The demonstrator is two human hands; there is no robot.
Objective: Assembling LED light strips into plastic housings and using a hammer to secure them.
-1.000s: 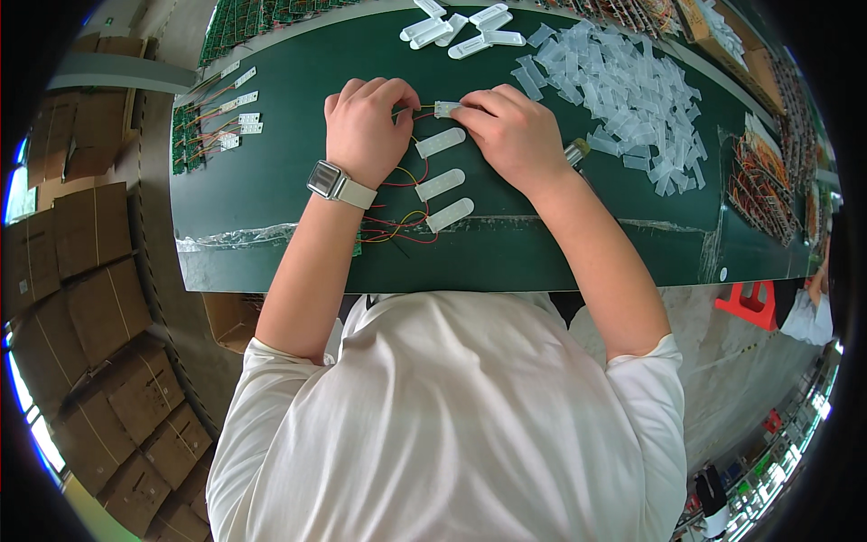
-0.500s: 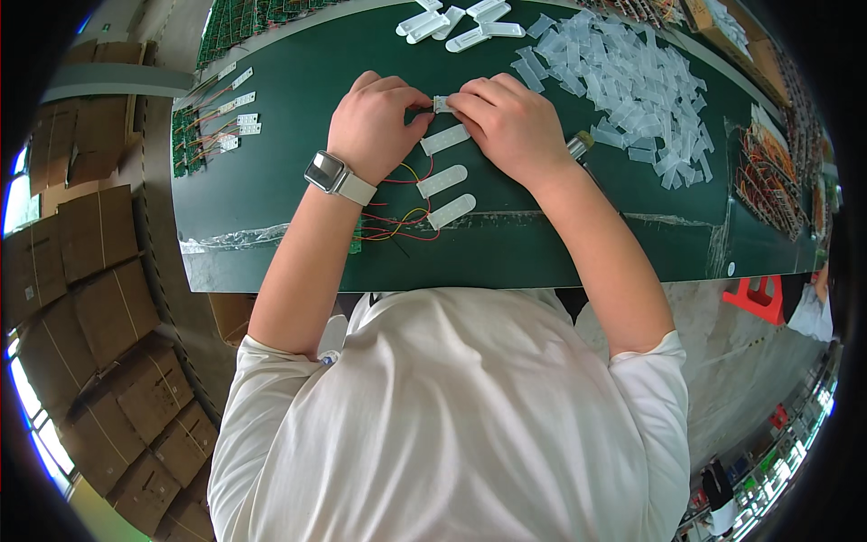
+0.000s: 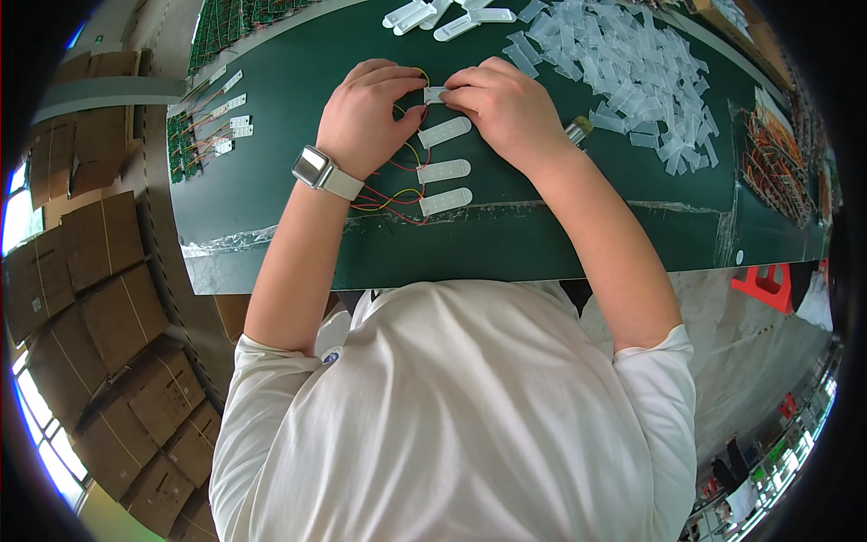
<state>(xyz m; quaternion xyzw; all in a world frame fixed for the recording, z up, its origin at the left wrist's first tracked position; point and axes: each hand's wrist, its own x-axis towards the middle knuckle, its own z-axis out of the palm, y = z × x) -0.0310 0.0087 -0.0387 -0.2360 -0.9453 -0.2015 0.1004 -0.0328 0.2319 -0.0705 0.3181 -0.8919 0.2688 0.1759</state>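
My left hand (image 3: 375, 113) is curled around thin red and yellow wires at the left end of a small white strip (image 3: 434, 95); its thumb and index tips are a little apart. My right hand (image 3: 506, 108) pinches the strip's right end. Nearer to me, a column of white round-ended strips lies on the green table: a far one (image 3: 444, 133), a middle one (image 3: 444, 171) and a near one (image 3: 446, 201). Red and yellow wires (image 3: 397, 200) run from their left ends under my left wrist. My palm hides part of the wires.
A heap of translucent plastic pieces (image 3: 623, 77) spreads at the far right, with a metal-and-dark cylinder (image 3: 578, 131) beside my right wrist. White plastic shells (image 3: 470, 23) lie at the back. Wired green boards (image 3: 183, 144) sit left; a wire bundle (image 3: 777, 172) lies right.
My left thumb has moved away from the index finger at the strip, and a yellow wire now shows above that hand. The right hand keeps its pinch. The view has shifted slightly.
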